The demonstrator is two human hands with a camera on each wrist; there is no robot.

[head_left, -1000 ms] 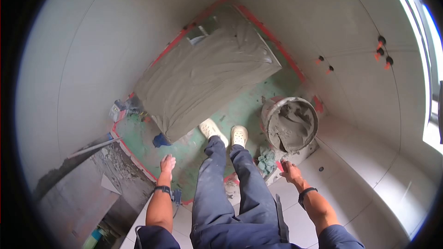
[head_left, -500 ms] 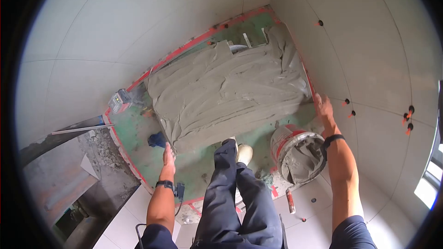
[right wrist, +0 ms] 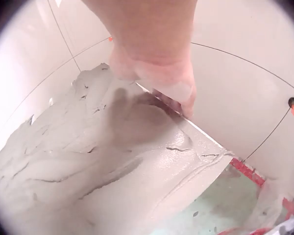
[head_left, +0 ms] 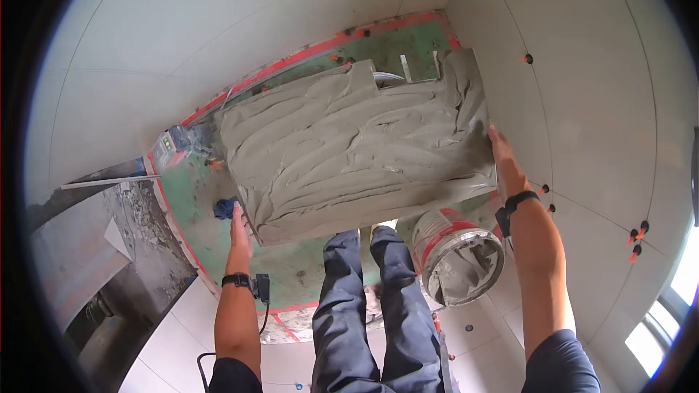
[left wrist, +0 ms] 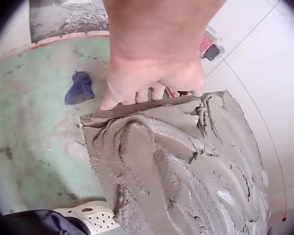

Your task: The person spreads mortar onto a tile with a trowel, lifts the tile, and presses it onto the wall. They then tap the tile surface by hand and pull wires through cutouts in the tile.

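Note:
A large tile spread with wet grey mortar lies between my two hands, its back edge notched near a white ring. My left hand grips its left edge; in the left wrist view the fingers reach beneath the rim, partly hidden by the tile. On the opposite side my right hand holds the right edge, and the right wrist view shows its fingers behind that edge. Ridged mortar runs up close to the left hand.
A bucket of mortar stands by my right leg. A blue cloth lies on the green floor beside my left hand. Tiled walls with orange-tipped spacers rise behind and right. A battery tool sits at the left wall.
Both hands have come forward from beside my legs to the tile's left and right edges. The tile now appears nearer and turned more level across the view.

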